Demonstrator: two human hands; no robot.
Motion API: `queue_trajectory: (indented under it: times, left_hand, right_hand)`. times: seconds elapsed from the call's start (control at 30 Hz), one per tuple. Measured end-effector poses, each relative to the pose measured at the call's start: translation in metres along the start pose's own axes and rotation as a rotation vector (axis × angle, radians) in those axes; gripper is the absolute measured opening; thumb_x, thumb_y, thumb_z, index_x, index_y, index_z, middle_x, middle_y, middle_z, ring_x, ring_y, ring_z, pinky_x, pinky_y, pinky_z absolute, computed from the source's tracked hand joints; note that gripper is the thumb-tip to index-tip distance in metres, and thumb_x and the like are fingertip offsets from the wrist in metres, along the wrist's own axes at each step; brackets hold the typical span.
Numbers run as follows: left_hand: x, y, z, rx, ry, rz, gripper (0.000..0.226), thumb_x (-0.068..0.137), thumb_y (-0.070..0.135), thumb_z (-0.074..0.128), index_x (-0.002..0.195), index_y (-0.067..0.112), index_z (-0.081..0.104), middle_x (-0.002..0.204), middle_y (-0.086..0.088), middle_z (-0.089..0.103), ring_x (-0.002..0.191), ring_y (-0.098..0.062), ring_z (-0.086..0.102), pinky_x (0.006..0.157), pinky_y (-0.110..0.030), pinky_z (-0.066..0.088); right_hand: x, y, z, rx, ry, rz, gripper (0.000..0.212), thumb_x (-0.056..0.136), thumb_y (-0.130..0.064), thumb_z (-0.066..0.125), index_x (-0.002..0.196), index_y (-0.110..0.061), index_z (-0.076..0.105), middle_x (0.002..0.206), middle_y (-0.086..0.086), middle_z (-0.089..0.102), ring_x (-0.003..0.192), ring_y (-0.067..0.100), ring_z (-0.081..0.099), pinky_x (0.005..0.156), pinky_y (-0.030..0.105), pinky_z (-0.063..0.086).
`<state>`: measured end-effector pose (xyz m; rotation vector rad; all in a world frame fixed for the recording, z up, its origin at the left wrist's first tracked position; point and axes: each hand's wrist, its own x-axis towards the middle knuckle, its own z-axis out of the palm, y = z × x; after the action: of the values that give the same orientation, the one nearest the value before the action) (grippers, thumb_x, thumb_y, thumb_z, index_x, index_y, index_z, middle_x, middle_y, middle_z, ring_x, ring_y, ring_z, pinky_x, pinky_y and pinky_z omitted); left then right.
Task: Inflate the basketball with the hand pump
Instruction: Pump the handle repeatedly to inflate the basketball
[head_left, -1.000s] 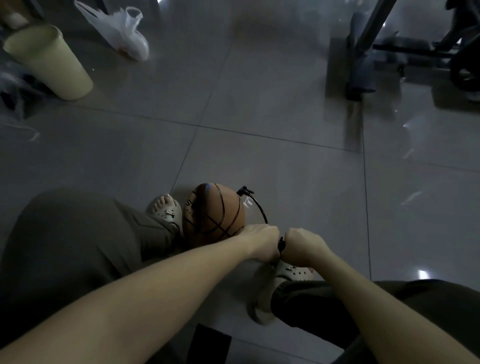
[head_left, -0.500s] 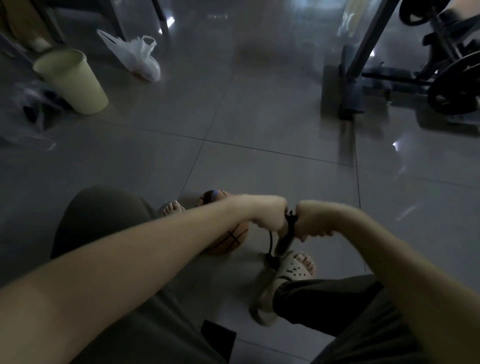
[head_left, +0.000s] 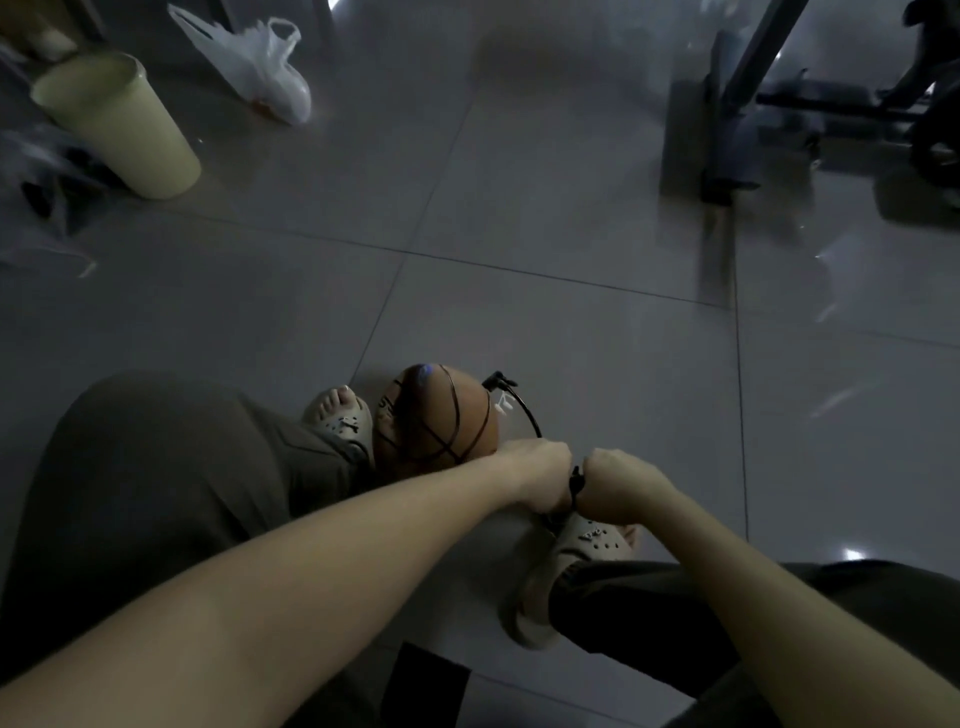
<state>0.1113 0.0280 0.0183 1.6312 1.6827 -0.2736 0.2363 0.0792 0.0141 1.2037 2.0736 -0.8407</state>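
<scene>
An orange basketball (head_left: 435, 415) lies on the grey tiled floor between my feet, against my left sandal (head_left: 340, 423). A thin black hose (head_left: 524, 410) curves from the ball's right side down to the hand pump (head_left: 574, 483), whose black handle shows only as a sliver between my fists. My left hand (head_left: 540, 475) grips the left end of the handle and my right hand (head_left: 618, 486) grips the right end. Both fists sit low, just above my right sandal (head_left: 582, 545). The pump body is hidden below them.
A pale yellow bin (head_left: 119, 124) stands at the far left with a white plastic bag (head_left: 254, 67) behind it. Dark exercise equipment (head_left: 727, 104) occupies the far right. My trousered legs (head_left: 156, 493) frame the ball on both sides.
Half a second ago my fists were raised with the pump shaft showing beneath them. They have now pushed down to just above my right sandal, uncovering the ball again.
</scene>
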Motion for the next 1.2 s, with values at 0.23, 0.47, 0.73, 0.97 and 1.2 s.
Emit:
queue_trajectory:
  times: [0.23, 0.47, 0.73, 0.97, 1.2]
  left_hand:
    - [0.014, 0.003, 0.006, 0.023, 0.072, 0.01, 0.019, 0.091, 0.028, 0.066, 0.089, 0.016, 0.052, 0.085, -0.004, 0.055, 0.075, -0.025, 0.056, 0.063, -0.034, 0.04]
    - [-0.026, 0.005, -0.002, -0.005, -0.082, 0.017, 0.015, 0.092, 0.026, 0.067, 0.089, 0.012, 0.06, 0.077, -0.005, 0.058, 0.066, -0.022, 0.055, 0.054, -0.031, 0.041]
    - [-0.065, 0.033, -0.1, -0.112, 0.031, 0.069, 0.01, 0.087, 0.016, 0.07, 0.083, 0.008, 0.064, 0.071, -0.005, 0.058, 0.06, -0.021, 0.052, 0.051, -0.03, 0.039]
    - [-0.031, 0.016, -0.03, -0.048, -0.005, 0.018, 0.011, 0.091, 0.013, 0.062, 0.08, 0.01, 0.059, 0.068, -0.007, 0.06, 0.055, -0.021, 0.05, 0.047, -0.029, 0.036]
    - [0.002, -0.005, 0.014, -0.021, 0.021, -0.031, 0.021, 0.086, 0.032, 0.068, 0.079, 0.018, 0.054, 0.077, -0.003, 0.06, 0.071, -0.026, 0.062, 0.059, -0.034, 0.047]
  right_hand:
    - [0.007, 0.011, 0.001, -0.025, 0.032, 0.006, 0.025, 0.087, -0.034, 0.058, 0.072, -0.022, 0.042, 0.079, 0.0, 0.052, 0.077, 0.023, 0.056, 0.067, 0.032, 0.047]
    - [-0.031, -0.019, -0.003, -0.06, -0.093, 0.014, 0.016, 0.086, -0.023, 0.065, 0.076, -0.015, 0.056, 0.078, 0.002, 0.061, 0.073, 0.021, 0.06, 0.06, 0.029, 0.05]
    - [-0.086, -0.032, -0.104, -0.043, -0.056, 0.051, 0.01, 0.081, -0.009, 0.068, 0.09, -0.005, 0.067, 0.066, 0.005, 0.055, 0.049, 0.016, 0.045, 0.048, 0.026, 0.04]
    - [-0.033, -0.01, -0.027, -0.026, -0.001, -0.011, 0.011, 0.084, -0.019, 0.063, 0.08, -0.008, 0.063, 0.076, 0.006, 0.064, 0.065, 0.018, 0.057, 0.065, 0.033, 0.055]
    - [0.003, 0.002, 0.012, 0.001, 0.033, -0.035, 0.02, 0.083, -0.033, 0.055, 0.071, -0.019, 0.048, 0.071, 0.0, 0.054, 0.075, 0.028, 0.063, 0.067, 0.036, 0.052]
